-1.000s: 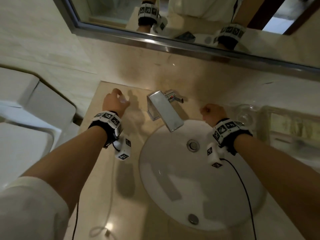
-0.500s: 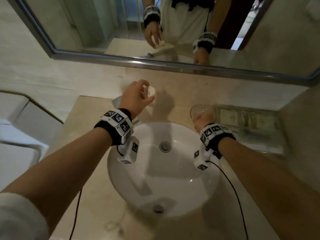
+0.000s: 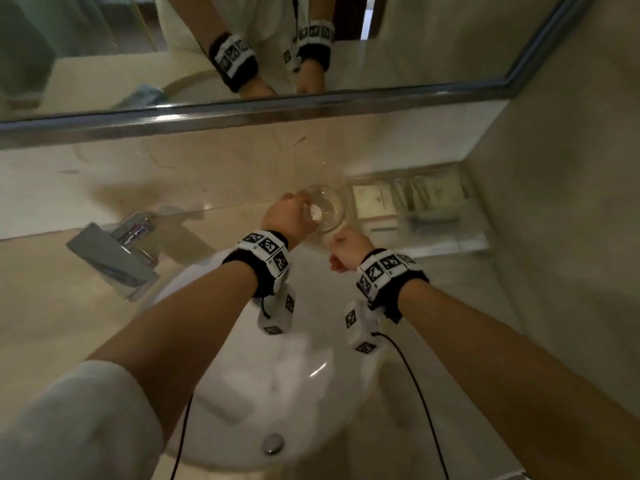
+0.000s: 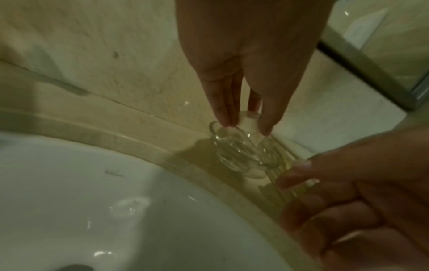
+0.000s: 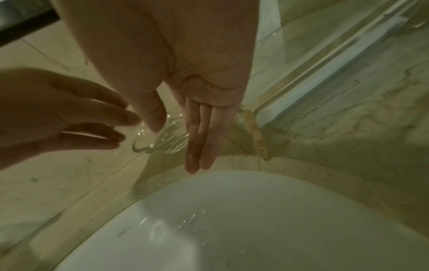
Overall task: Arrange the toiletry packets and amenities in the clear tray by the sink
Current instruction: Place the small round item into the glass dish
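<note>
A clear tray point(image 3: 433, 233) stands on the counter right of the sink against the side wall, with beige packets point(image 3: 375, 202) lying in it. Just left of it is a small clear glass dish point(image 3: 332, 206) point(image 4: 234, 154) point(image 5: 167, 144). My left hand point(image 3: 310, 211) point(image 4: 247, 126) hovers over the dish and pinches a small white round piece point(image 4: 249, 119) between thumb and fingertips. My right hand point(image 3: 341, 242) point(image 5: 171, 139) is at the dish's near side, thumb on one side and fingers on the other, holding it.
The white basin point(image 3: 277, 375) fills the near middle, with the chrome faucet point(image 3: 114, 258) at its back left. A mirror frame point(image 3: 311, 109) runs above the marble backsplash. A marble side wall point(image 3: 554, 237) closes off the right. Wrist cables hang over the basin.
My left hand lifted the white piece from the counter left of the faucet and carried it right, over the glass dish. My right hand moved right onto the dish.
</note>
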{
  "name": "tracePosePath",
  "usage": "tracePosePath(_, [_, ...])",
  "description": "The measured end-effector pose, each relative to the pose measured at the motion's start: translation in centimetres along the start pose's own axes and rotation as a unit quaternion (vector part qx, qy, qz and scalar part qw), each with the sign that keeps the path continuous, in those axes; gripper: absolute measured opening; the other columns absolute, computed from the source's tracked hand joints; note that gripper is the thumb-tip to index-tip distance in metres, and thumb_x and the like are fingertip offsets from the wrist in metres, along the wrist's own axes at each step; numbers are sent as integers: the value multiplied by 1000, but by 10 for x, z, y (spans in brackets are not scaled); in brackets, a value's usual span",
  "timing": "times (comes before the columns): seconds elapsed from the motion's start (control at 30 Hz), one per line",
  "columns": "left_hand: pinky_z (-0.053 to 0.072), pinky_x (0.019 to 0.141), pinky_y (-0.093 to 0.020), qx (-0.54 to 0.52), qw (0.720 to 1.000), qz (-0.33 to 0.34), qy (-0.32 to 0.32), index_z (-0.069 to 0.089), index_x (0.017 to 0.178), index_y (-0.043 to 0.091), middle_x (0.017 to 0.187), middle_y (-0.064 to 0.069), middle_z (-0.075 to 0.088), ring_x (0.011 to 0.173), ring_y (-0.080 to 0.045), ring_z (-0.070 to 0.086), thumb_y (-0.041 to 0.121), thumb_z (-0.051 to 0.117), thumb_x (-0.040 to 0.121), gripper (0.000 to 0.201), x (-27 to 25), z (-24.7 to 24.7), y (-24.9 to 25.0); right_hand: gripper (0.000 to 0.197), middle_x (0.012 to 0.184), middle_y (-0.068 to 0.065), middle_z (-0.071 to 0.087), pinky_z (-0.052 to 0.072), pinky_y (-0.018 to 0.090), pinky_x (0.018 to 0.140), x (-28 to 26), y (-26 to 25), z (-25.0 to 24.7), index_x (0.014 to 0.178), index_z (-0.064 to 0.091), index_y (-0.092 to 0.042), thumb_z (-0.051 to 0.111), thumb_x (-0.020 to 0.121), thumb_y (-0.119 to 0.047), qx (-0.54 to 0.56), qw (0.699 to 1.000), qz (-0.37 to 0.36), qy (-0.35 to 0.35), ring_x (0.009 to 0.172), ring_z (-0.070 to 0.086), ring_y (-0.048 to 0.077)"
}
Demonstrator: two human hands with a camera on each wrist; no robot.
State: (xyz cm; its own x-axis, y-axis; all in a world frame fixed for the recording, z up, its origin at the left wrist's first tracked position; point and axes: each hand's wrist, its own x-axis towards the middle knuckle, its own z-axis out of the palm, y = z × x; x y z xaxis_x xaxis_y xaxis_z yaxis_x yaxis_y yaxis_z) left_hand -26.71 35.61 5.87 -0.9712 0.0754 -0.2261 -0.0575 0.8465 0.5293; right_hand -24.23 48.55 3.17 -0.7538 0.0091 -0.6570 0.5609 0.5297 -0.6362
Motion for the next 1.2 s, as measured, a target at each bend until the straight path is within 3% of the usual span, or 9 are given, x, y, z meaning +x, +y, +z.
tracePosePath(0.13, [43, 91, -34, 36, 999, -15, -36, 52, 126, 15, 126, -14, 52, 114, -32, 52, 32, 58, 86, 45, 27, 15, -1, 13, 66, 8, 53, 47, 26, 53, 4, -2, -7, 103, 47, -5, 46, 95, -16, 30, 999, 22, -19, 54, 52, 17])
tracePosePath(0.27, [42, 97, -38, 65, 997, -23, -41, 51, 127, 17, 129, -12, 50, 121, -30, 46, 38, 58, 85, 48, 39, 20, -7, 25, 68, 10, 51, 45, 27, 54, 5, -6, -8, 118, 46, -2, 45, 95, -13, 56, 997, 43, -40, 54, 50, 19])
tracePosePath(0.37, [40, 100, -38, 84, 996, -10, -35, 48, 130, 17, 132, -12, 47, 123, -30, 41, 37, 59, 84, 52, 41, 21, -10, 19, 69, 10, 52, 45, 27, 55, 5, -8, -7, 112, 43, -5, 44, 95, -14, 47, 997, 44, -36, 55, 52, 19])
tracePosePath(0.5, [40, 101, -40, 29, 999, -16, 0, 42, 133, 12, 137, -12, 41, 124, -31, 41, 33, 58, 86, 54, 37, 19, -20, 11, 67, 10, 54, 52, 38, 73, 7, -18, -3, 89, 45, -1, 41, 95, -9, 10, 998, 56, -27, 66, 58, 26])
tracePosePath(0.6, [44, 98, -38, -55, 996, -71, 29, 43, 132, 11, 135, -13, 44, 118, -32, 51, 16, 52, 89, 43, 37, 14, -29, 21, 90, 21, 68, 51, 41, 87, 17, -22, 2, 91, 58, 9, 44, 90, -7, -18, 998, 46, 27, 87, 62, 31])
tracePosePath(0.77, [50, 94, -34, -153, 977, -147, 1, 58, 119, 9, 114, -17, 67, 109, -31, 62, 14, 53, 86, 34, 39, 18, -40, 28, 115, 23, 63, 43, 30, 75, 24, -24, 7, 111, 59, 7, 44, 91, -6, -79, 993, 37, 75, 99, 60, 33])
tracePosePath(0.9, [55, 89, -41, -205, 962, -180, 8, 61, 110, 5, 107, -18, 70, 100, -31, 67, 7, 58, 81, 29, 35, 23, -41, 29, 109, 24, 66, 41, 28, 69, 24, -25, 13, 109, 62, 7, 44, 89, -4, -44, 994, 42, 86, 82, 55, 27])
tracePosePath(1.03, [55, 88, -42, -216, 957, -190, 31, 62, 107, 2, 105, -20, 69, 97, -33, 67, 8, 58, 81, 27, 22, 15, -47, 25, 103, 27, 67, 54, 44, 88, 17, -31, 16, 108, 56, 14, 48, 86, 4, 42, 996, 52, 63, 97, 66, 36])
tracePosePath(1.2, [55, 88, -41, -211, 958, -186, 52, 62, 108, 3, 103, -20, 70, 95, -32, 68, 9, 59, 78, 31, 8, -6, -47, 21, 82, 17, 69, 55, 46, 86, -3, -39, 12, 92, 61, 9, 43, 94, -3, 102, 992, 25, 69, 93, 69, 35])
